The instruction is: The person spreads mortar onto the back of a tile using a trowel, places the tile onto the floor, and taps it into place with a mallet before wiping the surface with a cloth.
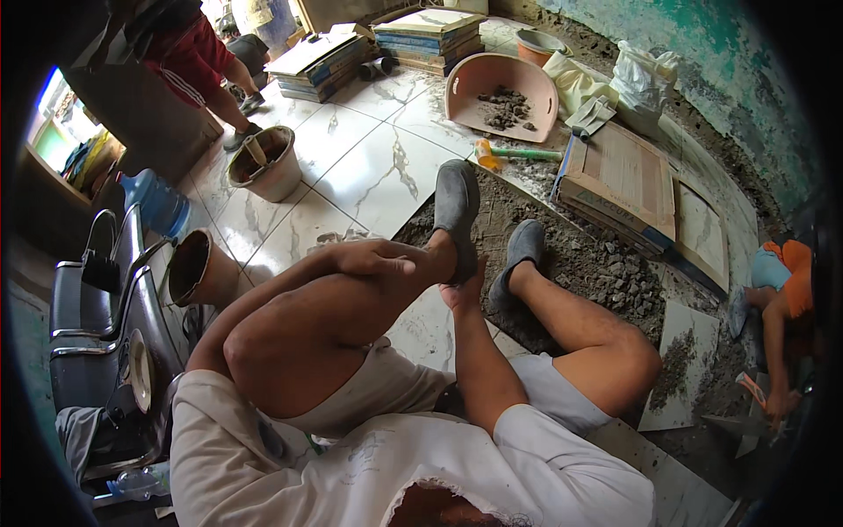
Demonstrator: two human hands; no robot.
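Note:
I am seated with my left leg drawn up, a grey slip-on shoe [456, 204] on its foot. My left hand [376, 257] lies over the shin, fingers stretched toward the ankle and nothing in them. Close below the heel, my right hand [465, 285] is closed on the back of that shoe, its fingers partly hidden. A matching right shoe [523, 250] is on my other foot, which rests on dark rubble [615, 281] beside the laid floor tiles [369, 162].
A mallet [518, 153] lies near a pink scoop-shaped tub [479, 97] holding debris. Tile boxes [623, 180] stand at right, buckets [268, 176] and chairs [83, 303] at left. One person [189, 57] stands far left; another, in orange [797, 272], reaches down at right.

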